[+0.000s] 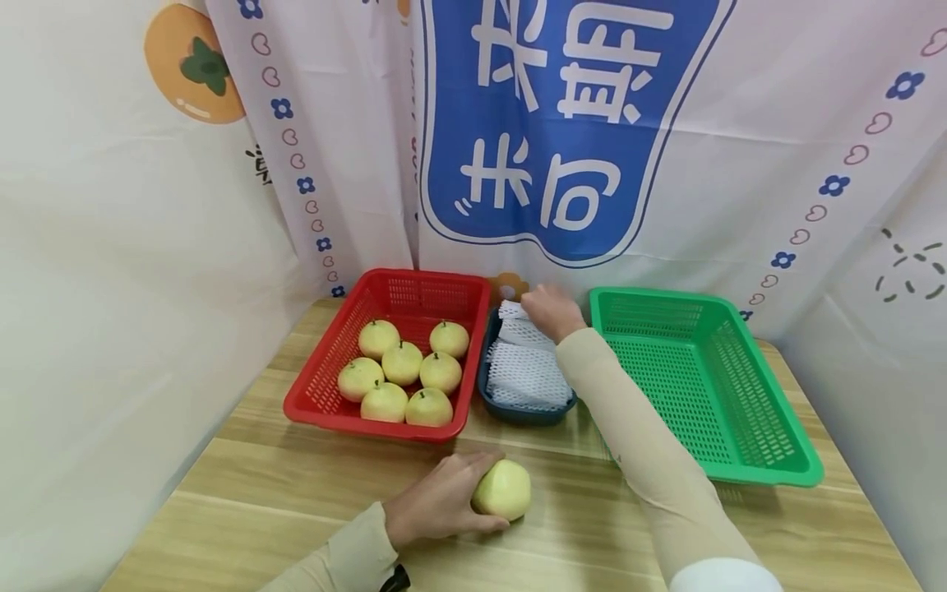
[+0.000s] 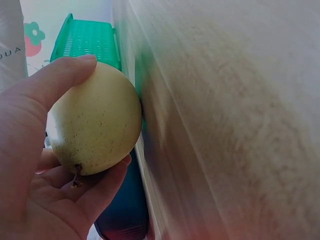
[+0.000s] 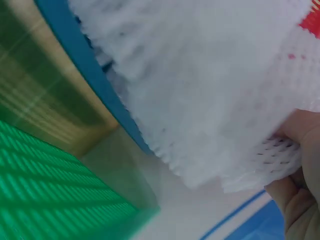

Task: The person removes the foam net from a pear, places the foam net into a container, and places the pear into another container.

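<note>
A pale yellow pear point(image 1: 503, 491) is gripped by my left hand point(image 1: 448, 498) close over the table in front of the baskets. In the left wrist view the thumb lies over the pear point(image 2: 97, 120) and the fingers curl beneath it, beside its brown stem. My right hand point(image 1: 551, 311) is at the far end of the small dark blue basket point(image 1: 527, 415), pinching a white foam net sleeve point(image 3: 270, 165). Other foam net sleeves point(image 1: 527, 374) lie stacked in that basket. The right fingertips are partly hidden by the foam.
At the left stands a red basket point(image 1: 296, 409) with several pears point(image 1: 402, 363) in it. A green basket point(image 1: 806, 460) is at the right, under and beyond my right forearm. Behind the baskets hangs a printed curtain point(image 1: 355, 164).
</note>
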Demonstrator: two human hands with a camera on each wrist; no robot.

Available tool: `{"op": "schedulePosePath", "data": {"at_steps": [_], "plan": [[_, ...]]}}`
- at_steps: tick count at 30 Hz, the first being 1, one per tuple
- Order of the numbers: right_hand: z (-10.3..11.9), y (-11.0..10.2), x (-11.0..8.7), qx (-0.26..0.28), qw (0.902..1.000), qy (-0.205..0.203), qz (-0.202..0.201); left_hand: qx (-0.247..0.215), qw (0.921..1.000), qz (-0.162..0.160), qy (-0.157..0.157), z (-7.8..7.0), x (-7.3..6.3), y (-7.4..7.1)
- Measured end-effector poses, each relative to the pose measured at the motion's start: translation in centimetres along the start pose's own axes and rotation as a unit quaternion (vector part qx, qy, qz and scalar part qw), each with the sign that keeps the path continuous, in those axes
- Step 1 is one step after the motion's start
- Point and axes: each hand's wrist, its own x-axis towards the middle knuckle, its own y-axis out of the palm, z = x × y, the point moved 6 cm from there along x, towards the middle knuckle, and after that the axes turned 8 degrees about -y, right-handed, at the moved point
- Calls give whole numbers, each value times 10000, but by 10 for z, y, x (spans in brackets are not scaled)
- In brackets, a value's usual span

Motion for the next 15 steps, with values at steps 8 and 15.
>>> {"op": "schedulePosePath", "data": {"at_steps": [8,15], "plan": [[9,34,0,557,9951,103,806,11,9999,-72,134,-2,-1,-1],[19,53,-8,1704,9584,508,2232,-7,9999,-40,123,0,-1,-2]]}}
